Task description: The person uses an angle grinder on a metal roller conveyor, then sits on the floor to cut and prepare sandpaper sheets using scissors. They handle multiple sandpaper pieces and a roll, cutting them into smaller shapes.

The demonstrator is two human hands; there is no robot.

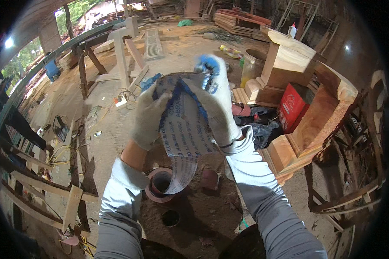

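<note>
Both hands wore pale knit work gloves and were raised in front of the chest, over the dusty floor. The left hand [149, 117] was closed on the left edge of a strip of sandpaper [183, 129], fingers curled over the top and thumb behind. The right hand [216, 101], its fingertips blue-coated and slightly blurred, gripped the strip's upper right part, the fingers folded over the paper's top edge. The strip showed its printed pale backing to the camera; it arched between the two hands and hung down from them to the sandpaper roll [160, 185], which lay on its side on the ground between the forearms, its reddish abrasive face outward. Grey sleeves covered both forearms.

Just right of the roll sat a small reddish block [210, 178], and below the roll a small dark round cap [170, 218]. To the right stood unfinished wooden furniture parts [320, 116], with a red box [293, 105] between them and dark crumpled cloth [259, 125] at their foot. A translucent plastic jar [251, 64] stood further back. On the left, wooden frames [123, 56] stood on the floor, with yellow cables [67, 151] trailing near timber slats [71, 207].
</note>
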